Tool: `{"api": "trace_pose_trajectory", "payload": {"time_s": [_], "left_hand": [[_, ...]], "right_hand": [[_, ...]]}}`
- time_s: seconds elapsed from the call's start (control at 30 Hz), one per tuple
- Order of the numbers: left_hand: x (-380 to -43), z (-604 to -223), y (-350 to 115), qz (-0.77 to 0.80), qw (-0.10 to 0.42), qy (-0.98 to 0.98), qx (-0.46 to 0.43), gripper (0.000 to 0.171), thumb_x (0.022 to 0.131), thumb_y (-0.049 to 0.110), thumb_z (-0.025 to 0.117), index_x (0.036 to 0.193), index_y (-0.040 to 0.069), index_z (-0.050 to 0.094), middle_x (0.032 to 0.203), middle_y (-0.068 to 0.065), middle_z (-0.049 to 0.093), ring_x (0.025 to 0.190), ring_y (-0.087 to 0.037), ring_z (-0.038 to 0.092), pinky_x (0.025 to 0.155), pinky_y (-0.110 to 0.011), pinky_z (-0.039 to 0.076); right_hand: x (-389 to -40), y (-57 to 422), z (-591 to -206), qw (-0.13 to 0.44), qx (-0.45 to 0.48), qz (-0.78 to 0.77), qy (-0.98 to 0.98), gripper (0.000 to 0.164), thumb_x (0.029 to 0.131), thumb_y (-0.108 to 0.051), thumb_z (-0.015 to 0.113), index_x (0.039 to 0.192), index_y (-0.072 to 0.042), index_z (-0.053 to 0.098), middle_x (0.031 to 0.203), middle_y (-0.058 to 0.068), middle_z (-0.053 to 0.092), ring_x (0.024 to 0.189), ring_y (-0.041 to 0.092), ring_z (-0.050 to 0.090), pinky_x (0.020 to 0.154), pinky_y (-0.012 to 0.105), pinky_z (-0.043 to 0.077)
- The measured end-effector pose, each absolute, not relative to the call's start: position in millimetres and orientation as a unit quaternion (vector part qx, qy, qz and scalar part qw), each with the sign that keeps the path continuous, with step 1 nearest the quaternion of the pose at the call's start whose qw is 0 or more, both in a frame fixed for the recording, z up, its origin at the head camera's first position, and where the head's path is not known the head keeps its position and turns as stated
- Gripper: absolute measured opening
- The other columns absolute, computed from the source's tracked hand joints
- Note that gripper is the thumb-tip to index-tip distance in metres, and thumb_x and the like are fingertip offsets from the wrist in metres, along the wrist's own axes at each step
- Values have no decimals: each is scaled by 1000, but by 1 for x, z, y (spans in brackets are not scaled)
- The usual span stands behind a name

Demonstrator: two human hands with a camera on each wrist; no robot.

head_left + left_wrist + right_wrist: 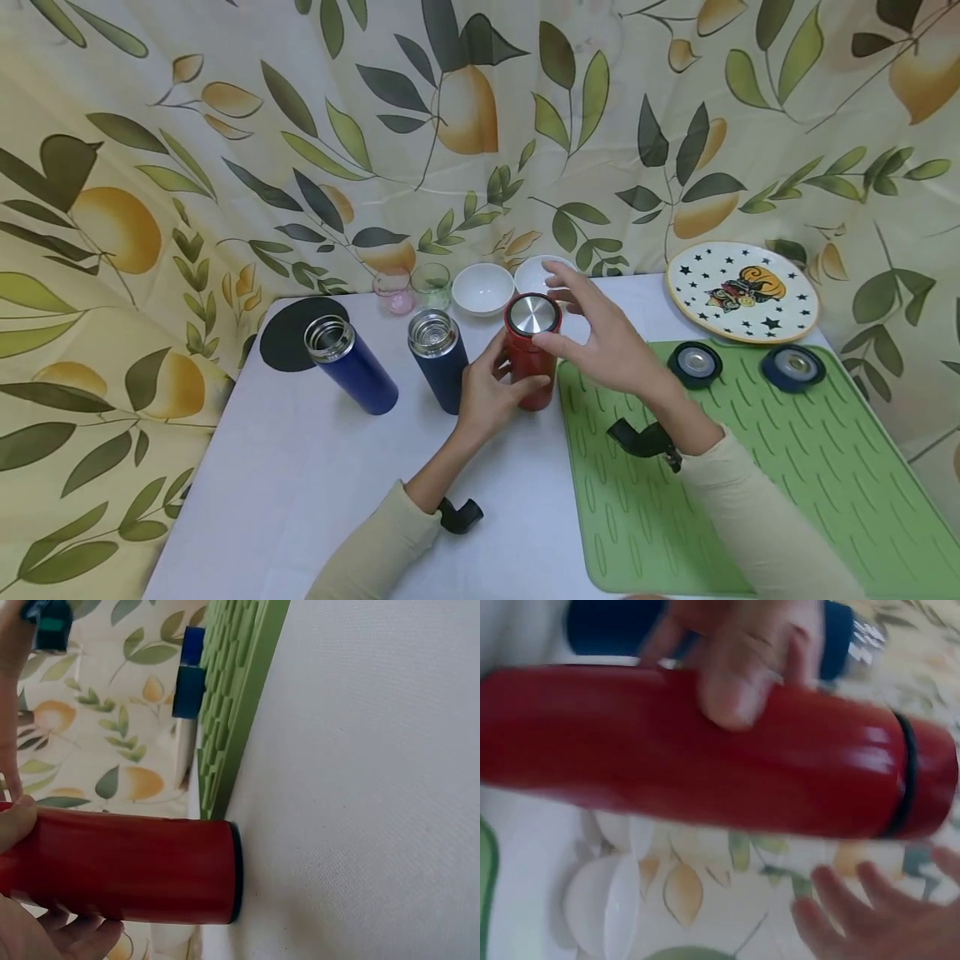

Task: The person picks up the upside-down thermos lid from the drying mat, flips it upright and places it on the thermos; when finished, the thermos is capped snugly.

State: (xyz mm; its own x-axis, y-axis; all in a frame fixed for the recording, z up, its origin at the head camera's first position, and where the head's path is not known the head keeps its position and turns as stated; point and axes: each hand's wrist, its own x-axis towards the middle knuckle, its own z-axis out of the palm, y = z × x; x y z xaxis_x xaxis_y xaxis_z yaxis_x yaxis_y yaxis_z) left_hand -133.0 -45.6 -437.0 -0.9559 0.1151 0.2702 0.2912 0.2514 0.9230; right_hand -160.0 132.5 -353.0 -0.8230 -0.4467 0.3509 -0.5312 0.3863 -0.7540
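A red thermos (531,367) with a silver-topped red lid stands upright on the white table. My left hand (491,387) grips its body, thumb on one side and fingers around the other, as the left wrist view also shows. My right hand (600,333) hovers at the lid with fingers spread. In the right wrist view the right fingers (847,907) are apart from the lid and hold nothing. Left of the red thermos stand two lidless flasks, a dark blue one (442,375) and a brighter blue one (356,375), their steel mouths showing.
Two blue lids (694,363) lie on a green mat (675,517) at the right. A star-patterned plate (690,308) lies behind them. White bowls (483,289) and small glasses (431,286) line the back edge. A round black mat (281,337) lies at the back left.
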Motion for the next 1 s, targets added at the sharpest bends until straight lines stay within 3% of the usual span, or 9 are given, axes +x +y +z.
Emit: {"api": "trace_pose_trajectory", "payload": {"time_s": [0.17,0.27,0.33,0.43,0.53,0.67,0.77,0.87,1.0], "left_hand": [[-125,-420,-47,-599,74,-787,-128,76,72,13,79,138,17,41,121,-3,58,107,-20,57,88,-37,49],[-126,-423,-48,-601,71,-786,-126,76,72,15,79,138,18,40,121,-3,57,107,-20,56,88,-37,48],[-130,-431,-47,-601,71,-786,-128,77,72,19,79,138,21,40,122,-1,57,108,-18,56,88,-35,48],[-135,-445,-46,-597,74,-788,-130,78,72,27,78,138,29,38,124,5,55,108,-14,56,88,-33,48],[-139,-453,-46,-591,88,-791,-134,76,71,36,77,137,35,38,124,10,55,107,-10,56,87,-32,49],[-140,-455,-46,-589,97,-792,-133,77,69,41,77,136,38,38,122,12,55,105,-8,56,85,-30,50],[-140,-455,-45,-586,92,-794,-134,78,70,40,77,137,36,37,125,11,54,107,-9,55,86,-29,49],[-139,-454,-45,-586,87,-794,-138,80,72,34,77,140,32,34,126,7,54,110,-12,54,88,-30,48],[-132,-440,-47,-595,83,-786,-146,81,74,20,78,142,23,33,127,0,54,112,-18,54,90,-35,47]], "right_hand": [[-170,141,-333,-82,377,524,-760,63,87,-1,58,143,-11,30,142,7,36,128,26,35,102,49,33],[-171,142,-335,-100,391,514,-757,54,87,0,60,137,-7,41,138,5,42,125,22,39,102,45,35],[-170,140,-344,-65,376,505,-774,49,86,-5,63,132,-11,48,133,1,47,121,17,43,100,40,38],[-165,133,-362,35,332,486,-808,48,81,-18,71,125,-18,53,126,-5,49,114,11,45,95,35,43],[-156,122,-374,127,287,461,-830,51,76,-25,76,122,-18,53,122,-2,48,110,13,46,88,35,46],[-147,115,-376,165,255,448,-841,60,76,-29,76,128,-18,47,122,3,46,110,16,45,87,40,45],[-150,121,-370,121,271,482,-824,65,79,-23,73,135,-19,40,128,2,44,116,18,43,95,42,41],[-158,130,-362,35,313,525,-791,65,84,-12,66,141,-19,34,136,0,40,125,18,38,103,42,33],[-165,136,-345,-76,363,546,-751,58,88,0,57,141,-10,35,141,6,37,130,21,33,105,45,30]]}}
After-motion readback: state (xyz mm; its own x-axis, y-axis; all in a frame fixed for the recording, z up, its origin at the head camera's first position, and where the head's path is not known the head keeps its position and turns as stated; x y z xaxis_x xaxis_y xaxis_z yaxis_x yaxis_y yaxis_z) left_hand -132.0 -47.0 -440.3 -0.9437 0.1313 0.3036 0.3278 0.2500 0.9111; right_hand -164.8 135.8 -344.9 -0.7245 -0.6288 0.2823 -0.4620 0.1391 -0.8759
